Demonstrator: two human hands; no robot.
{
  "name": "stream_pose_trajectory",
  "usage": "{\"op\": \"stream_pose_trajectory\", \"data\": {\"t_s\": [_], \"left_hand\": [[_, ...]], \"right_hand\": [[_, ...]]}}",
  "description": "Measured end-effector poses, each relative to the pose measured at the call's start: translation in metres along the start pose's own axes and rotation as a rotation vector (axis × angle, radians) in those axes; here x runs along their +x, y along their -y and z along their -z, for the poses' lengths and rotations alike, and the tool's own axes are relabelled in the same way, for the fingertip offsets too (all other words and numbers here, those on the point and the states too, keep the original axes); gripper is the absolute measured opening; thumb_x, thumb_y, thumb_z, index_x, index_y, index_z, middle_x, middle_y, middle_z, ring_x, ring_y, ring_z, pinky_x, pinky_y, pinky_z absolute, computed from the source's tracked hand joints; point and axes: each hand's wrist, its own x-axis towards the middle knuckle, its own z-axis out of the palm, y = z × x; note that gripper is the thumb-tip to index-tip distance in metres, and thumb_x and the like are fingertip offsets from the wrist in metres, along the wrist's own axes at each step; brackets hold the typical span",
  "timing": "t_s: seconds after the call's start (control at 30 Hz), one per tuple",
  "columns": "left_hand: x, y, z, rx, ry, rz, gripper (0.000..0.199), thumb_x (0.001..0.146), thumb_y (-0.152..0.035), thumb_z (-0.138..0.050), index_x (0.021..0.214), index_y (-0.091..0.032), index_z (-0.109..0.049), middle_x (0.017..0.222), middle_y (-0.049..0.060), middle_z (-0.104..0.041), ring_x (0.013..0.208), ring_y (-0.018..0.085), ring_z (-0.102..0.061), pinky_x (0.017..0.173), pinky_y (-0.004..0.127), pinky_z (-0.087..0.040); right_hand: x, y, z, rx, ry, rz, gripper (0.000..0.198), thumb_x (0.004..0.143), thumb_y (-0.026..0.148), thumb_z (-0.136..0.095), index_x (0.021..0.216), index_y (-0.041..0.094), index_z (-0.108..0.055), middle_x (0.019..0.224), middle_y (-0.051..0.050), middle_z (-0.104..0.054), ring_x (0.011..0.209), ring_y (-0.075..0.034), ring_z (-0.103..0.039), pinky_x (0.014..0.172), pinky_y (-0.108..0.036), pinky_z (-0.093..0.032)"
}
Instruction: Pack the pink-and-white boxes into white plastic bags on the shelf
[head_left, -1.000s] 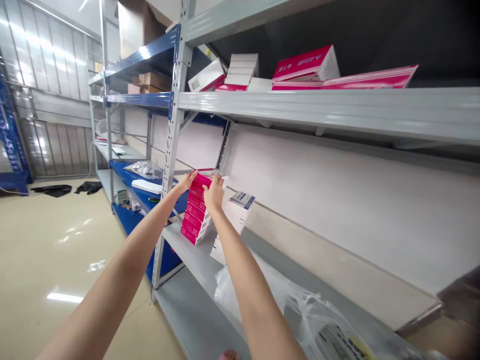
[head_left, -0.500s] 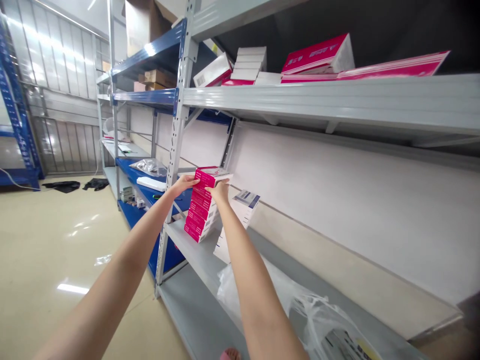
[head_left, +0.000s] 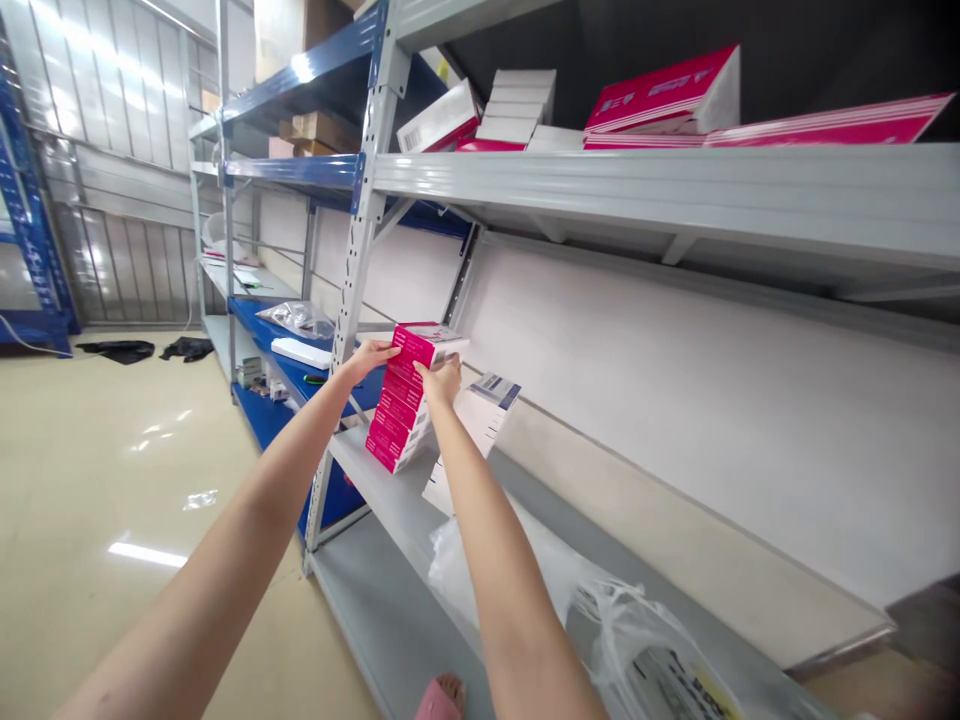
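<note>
At eight o'clock from centre, the pink stack stands piled on the grey shelf, seemingly fully built, but the left hand and right hand have fingers grasping its upper boxes, not yet released

A gray upright post is narrowing the approach left of the pink box stack, while the white box stack is standing close on its right. The upper shelf is capping the space well above both. A plastic bag is obstructing the lower shelf nearer the camera; above it, open room is stretching along the white back panel.
</note>
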Motion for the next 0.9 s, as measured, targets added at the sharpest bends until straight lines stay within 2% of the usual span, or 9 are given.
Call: {"op": "stream_pose_trajectory", "data": {"t_s": [0.1, 0.3, 0.43, 0.6, 0.77, 0.9], "left_hand": [[0.001, 0.004, 0.001, -0.015, -0.006, 0.000, 0.060, 0.049, -0.059, -0.085, 0.086, -0.012, -0.076, 0.083, 0.010, -0.075, 0.079, 0.024, -0.069, 0.082, 0.037, -0.053], [0.002, 0.009, 0.000, -0.008, -0.032, -0.004, 0.059, 0.051, -0.059, -0.083, 0.086, -0.013, -0.076, 0.083, 0.010, -0.075, 0.083, 0.026, -0.070, 0.085, 0.038, -0.053], [0.000, 0.009, 0.000, -0.018, -0.047, -0.010, 0.058, 0.052, -0.059, -0.083, 0.087, -0.013, -0.076, 0.085, 0.009, -0.075, 0.086, 0.027, -0.070, 0.087, 0.039, -0.052], [0.000, 0.008, 0.001, -0.022, -0.052, 0.000, 0.061, 0.047, -0.062, -0.084, 0.083, -0.013, -0.076, 0.082, 0.009, -0.075, 0.085, 0.026, -0.070, 0.084, 0.036, -0.053], [-0.003, 0.007, -0.005, -0.016, -0.116, -0.034, 0.062, 0.046, -0.063, -0.083, 0.084, -0.015, -0.076, 0.082, 0.007, -0.074, 0.084, 0.026, -0.069, 0.080, 0.036, -0.054], [-0.003, 0.010, -0.005, 0.001, -0.178, -0.055, 0.064, 0.043, -0.065, -0.083, 0.082, -0.014, -0.076, 0.080, 0.008, -0.074, 0.084, 0.027, -0.068, 0.079, 0.037, -0.055]], "right_hand": [[-0.004, 0.006, 0.003, 0.016, -0.017, -0.141, 0.094, 0.071, 0.039, -0.075, 0.147, 0.006, -0.031, 0.136, -0.023, -0.054, 0.123, -0.032, -0.056, 0.102, -0.040, -0.043], [-0.005, 0.012, 0.012, 0.018, 0.000, -0.247, 0.090, 0.068, 0.044, -0.077, 0.145, 0.018, -0.036, 0.128, -0.015, -0.062, 0.115, -0.031, -0.061, 0.095, -0.042, -0.047], [-0.006, 0.010, 0.009, 0.002, -0.029, -0.231, 0.087, 0.070, 0.050, -0.073, 0.143, 0.020, -0.038, 0.127, -0.015, -0.062, 0.112, -0.032, -0.061, 0.093, -0.044, -0.047], [-0.010, 0.011, 0.005, -0.003, -0.027, -0.187, 0.087, 0.071, 0.048, -0.072, 0.144, 0.018, -0.035, 0.131, -0.016, -0.059, 0.116, -0.032, -0.059, 0.095, -0.043, -0.045], [-0.015, 0.013, 0.008, 0.032, -0.029, -0.225, 0.085, 0.072, 0.048, -0.072, 0.143, 0.019, -0.036, 0.132, -0.015, -0.059, 0.117, -0.032, -0.058, 0.097, -0.044, -0.044], [-0.017, 0.012, 0.008, 0.084, -0.027, -0.187, 0.080, 0.074, 0.045, -0.071, 0.142, 0.018, -0.038, 0.133, -0.013, -0.058, 0.119, -0.031, -0.057, 0.099, -0.041, -0.043]]}}
